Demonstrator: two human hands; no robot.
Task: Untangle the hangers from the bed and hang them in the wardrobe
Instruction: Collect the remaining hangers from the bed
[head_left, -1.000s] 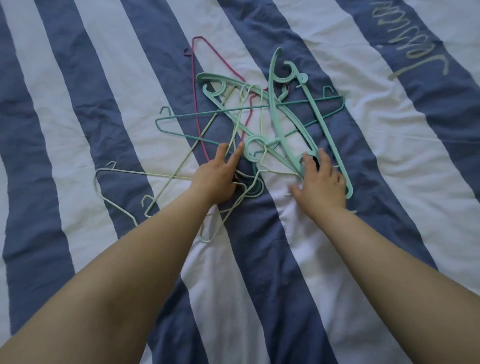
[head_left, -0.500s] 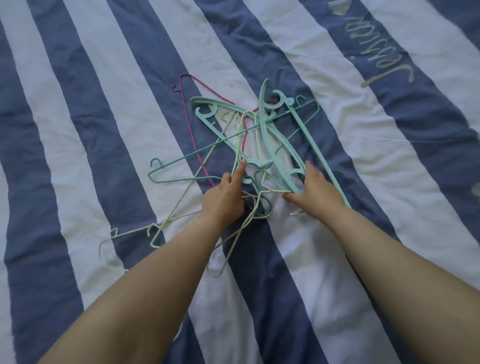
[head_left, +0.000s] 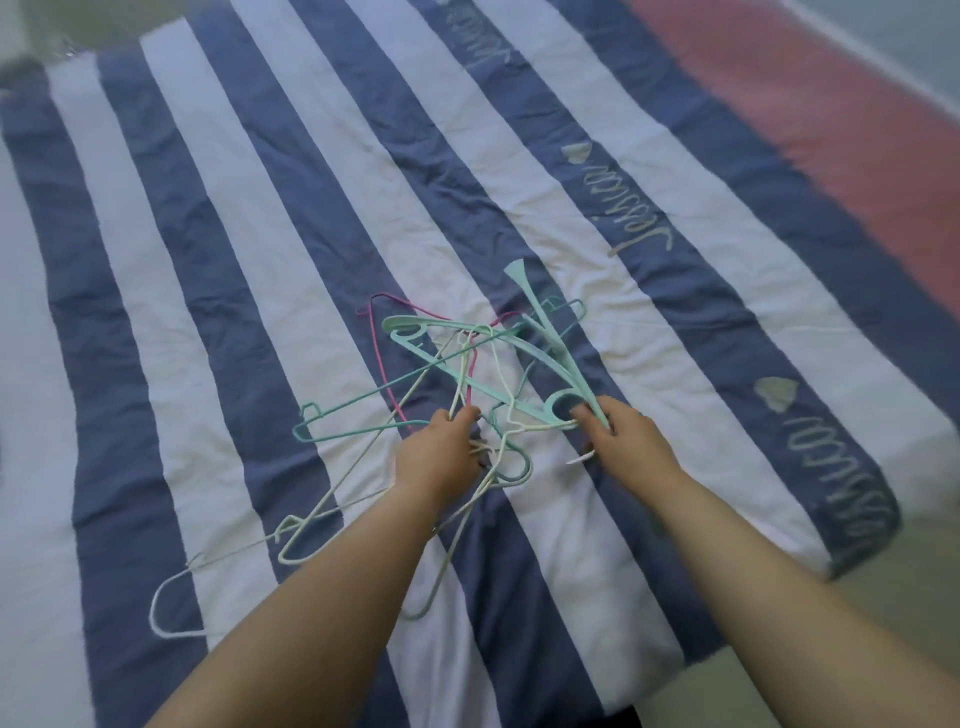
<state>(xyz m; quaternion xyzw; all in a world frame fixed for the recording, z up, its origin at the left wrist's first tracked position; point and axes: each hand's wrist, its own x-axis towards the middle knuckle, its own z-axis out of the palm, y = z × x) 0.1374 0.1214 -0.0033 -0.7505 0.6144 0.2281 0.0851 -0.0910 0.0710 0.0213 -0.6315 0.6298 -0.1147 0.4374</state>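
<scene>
A tangle of hangers (head_left: 467, 384) lies on the bed's blue-and-white striped cover (head_left: 218, 249), and everything here is placed from that tangle; at its near-left edge the left hand (head_left: 439, 460) has its fingers curled into the thin pale wire hangers (head_left: 291, 525), gripping them; at its near-right edge the right hand (head_left: 626, 441) grips the end of a broad mint plastic hanger (head_left: 545, 332), fingers closed around it beside the hanger's round hook loop; that mint hanger tilts up and away from the hand, its far tip raised above the heap; a pink wire hanger (head_left: 375, 353) shows at the tangle's far-left side, threaded under a teal wire hanger (head_left: 363, 402); the pale wire hangers trail out toward the near left, over the cover; beyond the tangle, to the far right, a pink sheet (head_left: 810, 114) shows past the cover's edge.
</scene>
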